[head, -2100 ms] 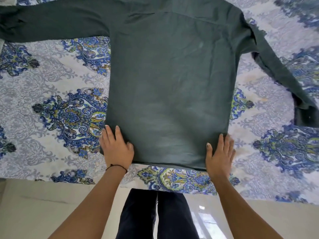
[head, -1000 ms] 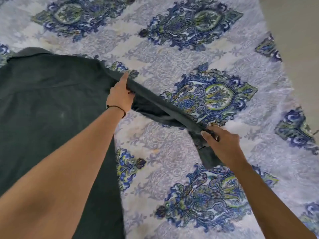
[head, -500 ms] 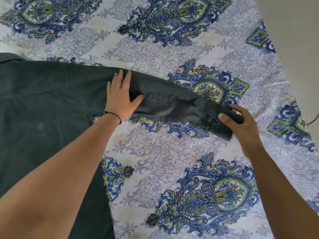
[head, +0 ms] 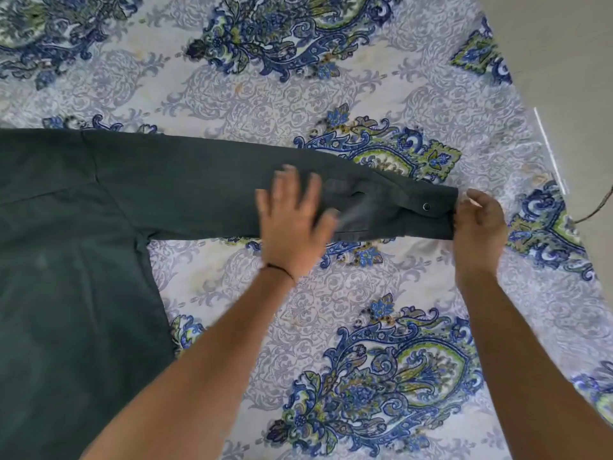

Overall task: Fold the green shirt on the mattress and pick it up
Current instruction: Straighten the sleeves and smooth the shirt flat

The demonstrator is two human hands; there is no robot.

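Green shirt lies spread on the mattress, nothing folded yet I reckon, left hand flat on the outstretched sleeve with fingers apart, right hand pinching the cuff, so folding and pickup remain.

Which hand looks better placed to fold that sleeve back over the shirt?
Probably the right hand: it sits at the cuff, the free end of the sleeve. The left hand lies flat mid-sleeve, better for pinning.

Home bedroom: mattress under a paisley bedsheet, tiled floor beside.
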